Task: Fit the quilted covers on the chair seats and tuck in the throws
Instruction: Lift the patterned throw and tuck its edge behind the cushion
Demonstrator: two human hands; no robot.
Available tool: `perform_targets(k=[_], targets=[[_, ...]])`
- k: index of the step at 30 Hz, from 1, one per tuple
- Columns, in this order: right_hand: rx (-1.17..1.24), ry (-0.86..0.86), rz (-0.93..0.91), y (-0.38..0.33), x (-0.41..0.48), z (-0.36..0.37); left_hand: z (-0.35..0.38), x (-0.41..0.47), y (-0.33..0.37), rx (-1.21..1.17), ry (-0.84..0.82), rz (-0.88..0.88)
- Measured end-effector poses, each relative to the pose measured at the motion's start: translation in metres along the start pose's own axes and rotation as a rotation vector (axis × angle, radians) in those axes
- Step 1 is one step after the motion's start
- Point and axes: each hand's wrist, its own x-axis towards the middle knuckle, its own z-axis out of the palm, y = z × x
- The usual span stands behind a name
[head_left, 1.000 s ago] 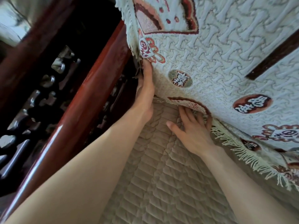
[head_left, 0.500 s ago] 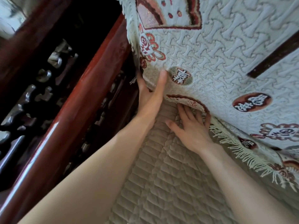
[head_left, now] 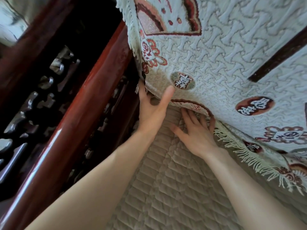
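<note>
Throw-tucking step, I'd say; cream woven throw with red medallions (head_left: 224, 63) hangs onto the beige quilted seat cover (head_left: 166, 188) beside the dark red polished wooden armrest (head_left: 74, 130); next move likely pushes the hem into the gap; left hand (head_left: 152, 112) pinches the throw's edge, thumb in front; right hand (head_left: 196, 135) flat, spread, fingertips under the hem.
</note>
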Motion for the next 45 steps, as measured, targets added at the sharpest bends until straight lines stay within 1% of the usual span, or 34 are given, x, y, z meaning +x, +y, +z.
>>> perform_targets(k=[4,11,17,19,25,28,30,32,34,38,42,45], targets=[[0.004,0.008,-0.008,0.000,-0.001,-0.001,0.005,-0.008,-0.003,0.029,0.001,-0.039],[0.013,0.009,-0.008,0.000,0.000,0.002,0.008,0.028,0.010,-0.052,-0.023,-0.094],[0.020,0.001,0.005,0.000,0.000,-0.001,-0.005,0.000,0.001,0.025,0.041,-0.074],[0.021,0.003,0.006,0.000,0.000,-0.001,-0.006,-0.005,0.003,0.005,0.048,-0.088],[0.021,0.006,0.010,-0.002,-0.001,0.000,0.003,0.015,0.013,-0.038,-0.019,-0.087],[0.024,0.000,0.016,-0.003,-0.001,-0.001,-0.002,0.014,0.014,-0.021,-0.055,-0.090],[0.022,-0.008,0.019,-0.003,-0.002,-0.002,-0.007,0.004,0.008,0.025,-0.021,-0.048],[0.026,-0.016,0.018,-0.003,-0.003,-0.004,-0.008,-0.008,0.004,0.061,0.040,-0.046],[0.032,-0.015,0.014,-0.003,-0.003,-0.005,-0.005,-0.013,0.005,0.084,0.053,-0.052],[0.047,-0.003,0.000,-0.001,-0.002,-0.004,0.007,0.002,0.012,0.071,0.000,-0.076],[0.037,0.021,-0.009,0.000,-0.001,0.003,0.016,0.018,0.010,0.031,-0.054,-0.143],[0.022,0.030,-0.011,0.001,0.001,0.005,0.008,0.011,0.006,0.040,-0.089,-0.114]])
